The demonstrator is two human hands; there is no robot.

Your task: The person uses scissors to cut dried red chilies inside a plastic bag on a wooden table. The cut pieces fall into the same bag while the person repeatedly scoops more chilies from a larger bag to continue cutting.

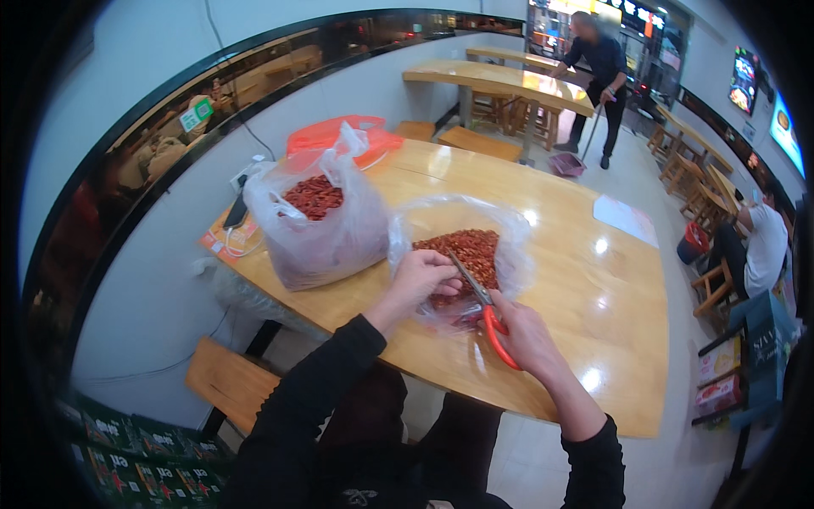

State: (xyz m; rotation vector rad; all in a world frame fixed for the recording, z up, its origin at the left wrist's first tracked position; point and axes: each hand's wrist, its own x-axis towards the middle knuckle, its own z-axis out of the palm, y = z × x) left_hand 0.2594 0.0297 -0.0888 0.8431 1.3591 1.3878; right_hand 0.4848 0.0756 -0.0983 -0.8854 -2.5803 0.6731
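Observation:
My right hand [526, 334] grips a pair of red-handled scissors [473, 280], blades pointing up and left over a heap of cut dried red chilies [474, 247]. The heap lies in a spread, clear plastic bag [514, 238] on the wooden table [572, 305]. Beside the blade tips, my left hand [425, 280] has its fingers bent close together; whether they pinch anything is hidden. Left of the heap stands a fuller whitish plastic bag [331, 254], its mouth open on dried red chilies [316, 198].
Behind the full bag lies a red plastic bag [375, 137]. A phone [236, 211] with a white cable sits at the table's left edge. A wooden stool [232, 385] stands at lower left. One person [598, 63] stands holding a long-handled dustpan [567, 164]; another person [763, 245] sits at right.

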